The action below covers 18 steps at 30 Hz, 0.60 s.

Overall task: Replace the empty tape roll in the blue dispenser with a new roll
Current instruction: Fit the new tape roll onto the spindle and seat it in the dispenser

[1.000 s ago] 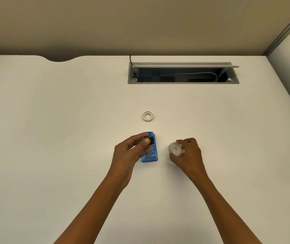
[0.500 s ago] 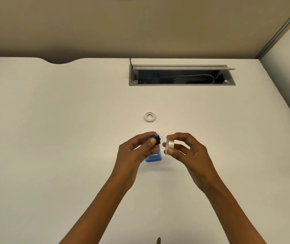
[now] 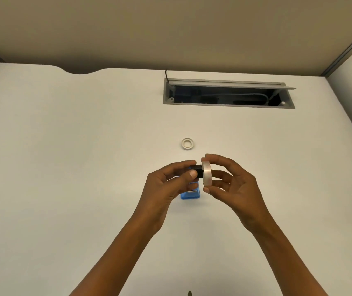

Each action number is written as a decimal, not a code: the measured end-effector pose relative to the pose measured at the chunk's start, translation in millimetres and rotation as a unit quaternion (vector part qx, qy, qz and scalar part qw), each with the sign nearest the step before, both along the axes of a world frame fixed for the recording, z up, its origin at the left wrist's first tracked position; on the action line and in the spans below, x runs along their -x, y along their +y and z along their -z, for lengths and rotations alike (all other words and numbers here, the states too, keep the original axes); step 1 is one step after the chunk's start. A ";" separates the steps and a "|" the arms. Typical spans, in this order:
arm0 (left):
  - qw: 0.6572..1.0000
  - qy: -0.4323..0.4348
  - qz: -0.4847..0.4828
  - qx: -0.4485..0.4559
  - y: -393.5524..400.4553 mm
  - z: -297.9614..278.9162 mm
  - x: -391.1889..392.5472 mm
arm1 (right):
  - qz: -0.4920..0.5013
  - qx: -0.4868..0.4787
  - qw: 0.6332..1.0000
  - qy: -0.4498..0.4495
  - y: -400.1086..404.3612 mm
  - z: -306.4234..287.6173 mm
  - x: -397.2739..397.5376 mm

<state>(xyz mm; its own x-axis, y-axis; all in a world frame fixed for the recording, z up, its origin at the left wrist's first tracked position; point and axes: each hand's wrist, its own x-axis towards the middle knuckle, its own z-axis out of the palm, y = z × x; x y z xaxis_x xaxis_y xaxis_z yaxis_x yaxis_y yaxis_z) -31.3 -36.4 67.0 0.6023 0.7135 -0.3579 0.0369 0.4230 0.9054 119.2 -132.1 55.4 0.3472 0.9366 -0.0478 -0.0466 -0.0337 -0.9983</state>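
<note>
New tape roll (image 3: 206,174) up on edge, pinched at its rim by the right hand (image 3: 232,186), fingers curled loosely around it. Right against its left face sits the black spool (image 3: 198,174), gripped between thumb and fingertips of the left hand (image 3: 166,189). Below and behind them, the blue dispenser (image 3: 190,194) lies on the white table (image 3: 85,167). Beyond it, the empty roll (image 3: 187,144) rests flat, well apart.

An office: white desk (image 3: 64,167) with cable hatch (image 3: 228,95), partition panel (image 3: 170,28).
</note>
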 end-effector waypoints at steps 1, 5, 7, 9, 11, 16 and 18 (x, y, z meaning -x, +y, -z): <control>1.000 0.000 0.001 -0.002 -0.1 -0.4 1.1 | -0.002 -0.005 1.000 -0.001 0.7 0.8 1.0; 1.000 0.003 0.004 -0.004 -3.4 1.8 3.6 | -0.008 -0.026 0.999 0.026 1.1 3.6 6.1; 1.000 0.003 0.001 -0.001 -4.1 2.6 3.1 | -0.010 -0.031 0.999 0.042 1.8 3.6 5.9; 1.000 0.007 0.000 -0.001 -3.4 2.2 2.1 | -0.014 -0.030 0.998 0.058 2.9 2.5 4.5; 1.000 0.014 0.001 -0.004 -1.5 1.6 1.0 | -0.013 -0.027 0.997 0.075 3.7 1.1 2.9; 0.999 0.029 0.004 -0.019 2.6 -0.7 -1.1 | -0.002 -0.022 0.997 0.077 5.3 -0.2 -0.3; 0.999 0.037 0.005 -0.026 3.6 -1.7 -1.4 | 0.006 -0.012 0.998 0.068 5.5 -0.2 -0.7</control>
<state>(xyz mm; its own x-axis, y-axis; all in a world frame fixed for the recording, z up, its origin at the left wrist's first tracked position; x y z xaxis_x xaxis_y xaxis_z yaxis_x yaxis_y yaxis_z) -30.0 -32.8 68.8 0.5817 0.7268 -0.3652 0.1090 0.3753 0.9205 119.9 -126.6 55.6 0.3507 0.9336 -0.0728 -0.1816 -0.0085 -0.9833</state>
